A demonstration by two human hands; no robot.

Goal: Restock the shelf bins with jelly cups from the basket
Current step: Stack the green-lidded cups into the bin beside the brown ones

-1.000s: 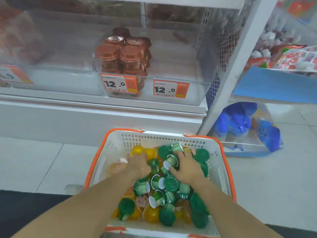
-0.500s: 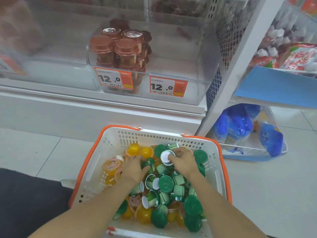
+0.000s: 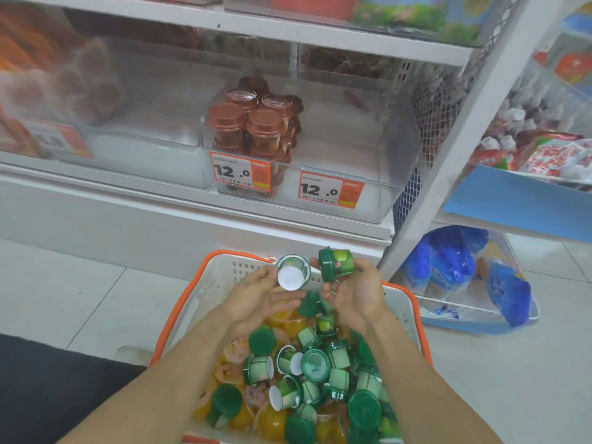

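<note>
**Two green cups lifted, bins not yet reached**

Your left hand pinched one green jelly cup at its fingertips, white base toward you. Your right hand curled round a second green cup, lid pointing left. Both cups looked light, rigid and smooth-sided, probably slippery; gripping the body below the lid seemed safest. They sat above the basket far rim, with the loose cup pile near you and the shelf bin farther off, well apart.
</note>
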